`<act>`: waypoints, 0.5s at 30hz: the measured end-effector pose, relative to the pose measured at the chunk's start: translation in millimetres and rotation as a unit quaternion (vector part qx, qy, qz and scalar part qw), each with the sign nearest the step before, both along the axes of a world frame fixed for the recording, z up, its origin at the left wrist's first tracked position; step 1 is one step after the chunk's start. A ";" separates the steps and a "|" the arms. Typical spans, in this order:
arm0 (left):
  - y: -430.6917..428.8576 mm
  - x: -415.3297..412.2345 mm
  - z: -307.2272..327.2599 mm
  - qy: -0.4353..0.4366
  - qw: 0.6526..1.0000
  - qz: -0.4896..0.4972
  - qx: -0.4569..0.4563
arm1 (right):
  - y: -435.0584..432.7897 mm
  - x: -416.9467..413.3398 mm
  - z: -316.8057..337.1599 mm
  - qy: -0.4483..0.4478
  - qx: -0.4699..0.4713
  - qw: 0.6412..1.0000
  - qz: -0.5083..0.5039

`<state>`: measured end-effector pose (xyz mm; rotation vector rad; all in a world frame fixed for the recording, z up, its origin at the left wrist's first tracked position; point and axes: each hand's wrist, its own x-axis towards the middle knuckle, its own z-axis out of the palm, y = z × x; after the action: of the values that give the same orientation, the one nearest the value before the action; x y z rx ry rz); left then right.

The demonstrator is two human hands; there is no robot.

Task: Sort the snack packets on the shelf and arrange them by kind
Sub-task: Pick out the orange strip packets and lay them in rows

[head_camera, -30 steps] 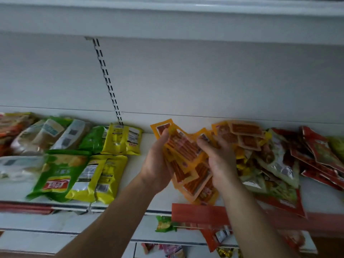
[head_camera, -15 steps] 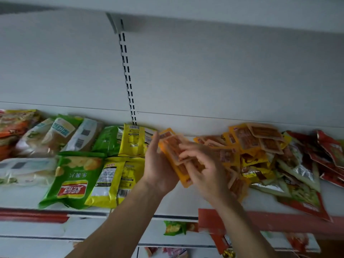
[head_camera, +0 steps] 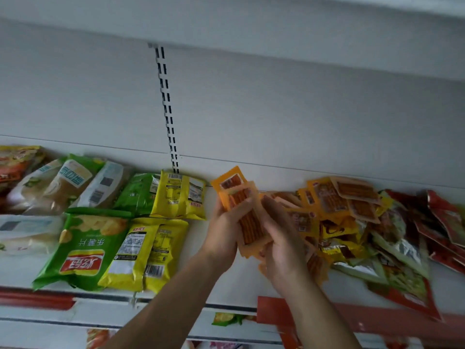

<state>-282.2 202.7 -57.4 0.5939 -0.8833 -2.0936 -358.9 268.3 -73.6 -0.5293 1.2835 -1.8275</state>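
Fanned a second ago, the flat orange snack packets (head_camera: 247, 217) are now squared, gripped by curled fingers of left hand (head_camera: 221, 238) and right hand (head_camera: 281, 245), below-right of the slotted black upright (head_camera: 167, 109); bare white shelf (head_camera: 241, 285) is seen beneath.
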 end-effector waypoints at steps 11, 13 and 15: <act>-7.4 -5.9 9.6 -0.042 0.977 0.058 -0.203 | 15.4 -24.3 -1.7 0.212 0.001 0.971 0.107; -2.4 -1.7 3.0 -0.089 0.953 0.040 -0.285 | 13.8 -21.8 -7.3 0.280 0.027 0.951 0.130; 2.3 2.8 -11.0 -0.152 0.941 0.040 -0.300 | 12.8 -21.4 -15.5 0.307 0.058 0.940 0.138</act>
<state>-279.4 205.1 -68.4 0.6103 -1.5648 -1.5563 -380.3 281.0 -89.1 -1.2146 1.6070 -1.3821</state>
